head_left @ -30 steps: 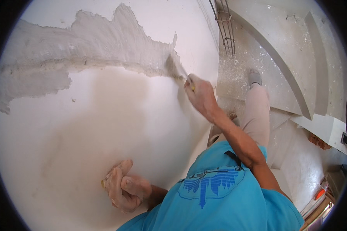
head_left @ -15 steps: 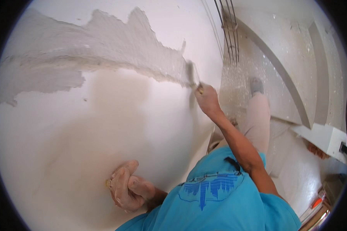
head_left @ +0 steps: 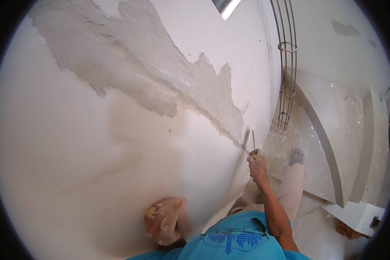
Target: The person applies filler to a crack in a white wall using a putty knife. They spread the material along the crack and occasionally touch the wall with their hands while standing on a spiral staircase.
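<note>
The right hand is closed around the handle of a scraper, near the right edge of the wall and just beyond the lower right tip of the grey plaster patch. The right forearm rises from the turquoise T-shirt with the elbow bent, leaning slightly left toward the wrist. The scraper's blade points upward, seen nearly edge-on, with a shadow on the wall just to its left; whether the blade touches the wall cannot be told. Fingers cover most of the handle, leaving a small yellow bit in sight. The left hand is raised before the wall's lower part, its forearm almost wholly hidden at the shirt. It shows as a creased, pinkish, partly blurred shape, so how tightly its fingers close cannot be told; at its left side a yellowish object with a lattice pattern peeks out, mostly covered. The shirt is cut off by the lower edge of the view.
</note>
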### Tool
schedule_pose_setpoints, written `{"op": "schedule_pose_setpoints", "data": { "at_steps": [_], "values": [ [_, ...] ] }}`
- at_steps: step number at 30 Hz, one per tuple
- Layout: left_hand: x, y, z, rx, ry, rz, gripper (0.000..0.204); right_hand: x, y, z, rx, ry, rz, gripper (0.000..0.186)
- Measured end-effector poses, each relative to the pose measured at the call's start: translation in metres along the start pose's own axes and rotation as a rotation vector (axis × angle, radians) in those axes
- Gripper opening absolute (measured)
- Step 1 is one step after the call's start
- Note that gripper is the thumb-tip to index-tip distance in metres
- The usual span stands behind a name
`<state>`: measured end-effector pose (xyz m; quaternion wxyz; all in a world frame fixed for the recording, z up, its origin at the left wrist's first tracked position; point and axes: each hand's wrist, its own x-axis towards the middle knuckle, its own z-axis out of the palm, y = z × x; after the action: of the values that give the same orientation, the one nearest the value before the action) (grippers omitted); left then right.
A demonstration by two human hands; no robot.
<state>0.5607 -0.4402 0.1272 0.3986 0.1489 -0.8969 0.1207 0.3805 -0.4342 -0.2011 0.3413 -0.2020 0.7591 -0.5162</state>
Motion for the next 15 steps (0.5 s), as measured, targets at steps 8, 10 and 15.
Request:
{"op": "schedule_pose_setpoints", "data": {
  "at_steps": [8,10,15],
  "values": [
    [-0.006,-0.002,-0.009,-0.008,0.026,0.05,0.017,-0.05,-0.145,-0.062,0.091,0.041,-0.446,0.077],
    [-0.008,-0.006,-0.008,-0.009,0.045,0.057,0.017,-0.06,-0.18,-0.069,0.114,0.056,-0.692,0.077],
    [-0.012,-0.005,-0.012,-0.068,0.033,0.006,0.019,-0.069,-0.244,-0.079,0.061,-0.062,-0.885,0.078]
  ]
}}
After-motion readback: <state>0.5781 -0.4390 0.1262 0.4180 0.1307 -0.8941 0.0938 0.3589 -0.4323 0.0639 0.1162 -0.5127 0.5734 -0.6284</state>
